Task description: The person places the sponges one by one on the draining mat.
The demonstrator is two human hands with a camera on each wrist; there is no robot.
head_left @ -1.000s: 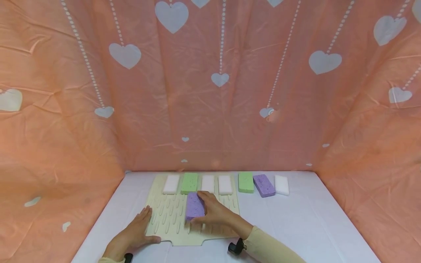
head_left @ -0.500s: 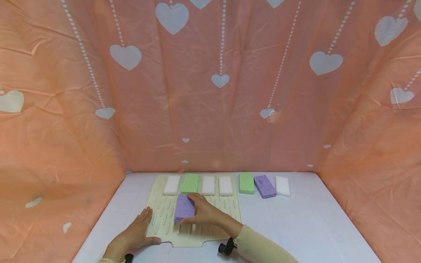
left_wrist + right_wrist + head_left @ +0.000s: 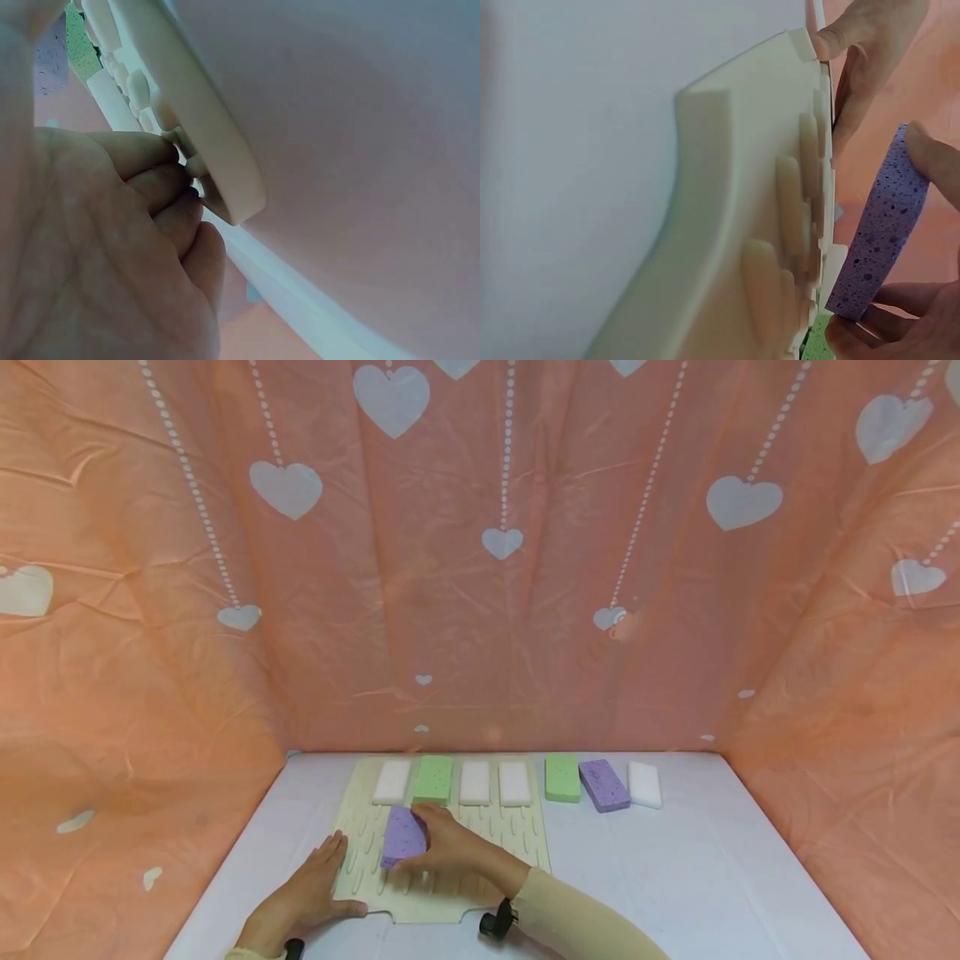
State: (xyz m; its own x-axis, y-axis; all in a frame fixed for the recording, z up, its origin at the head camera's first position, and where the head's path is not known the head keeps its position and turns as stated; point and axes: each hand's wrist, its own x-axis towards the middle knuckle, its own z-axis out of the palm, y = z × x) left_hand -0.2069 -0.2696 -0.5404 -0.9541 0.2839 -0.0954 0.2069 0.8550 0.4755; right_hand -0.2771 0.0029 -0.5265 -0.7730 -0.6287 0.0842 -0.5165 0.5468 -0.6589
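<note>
My right hand (image 3: 450, 847) grips a purple sponge (image 3: 402, 837) by its edges, thumb on the near end and fingers on the far end. In the right wrist view, the sponge (image 3: 880, 225) is held tilted, a little apart from the beige ridged mat (image 3: 757, 90). My left hand (image 3: 309, 887) rests at the left edge of the mat (image 3: 427, 907). The left wrist view shows its fingers touching the mat's rim, with the palm bare. Along the mat's far side lie a white sponge (image 3: 392, 782), a green sponge (image 3: 432, 779) and two more white sponges (image 3: 475, 782).
Right of the mat, on the white table (image 3: 675, 877), lie another green sponge (image 3: 562, 777), another purple sponge (image 3: 603, 785) and another white sponge (image 3: 644, 784). An orange curtain (image 3: 480, 643) with white hearts encloses the table's back and sides.
My right hand has carried the purple sponge leftward over the mat, and the sponge now tilts more. The left hand and the other sponges have stayed in place.
</note>
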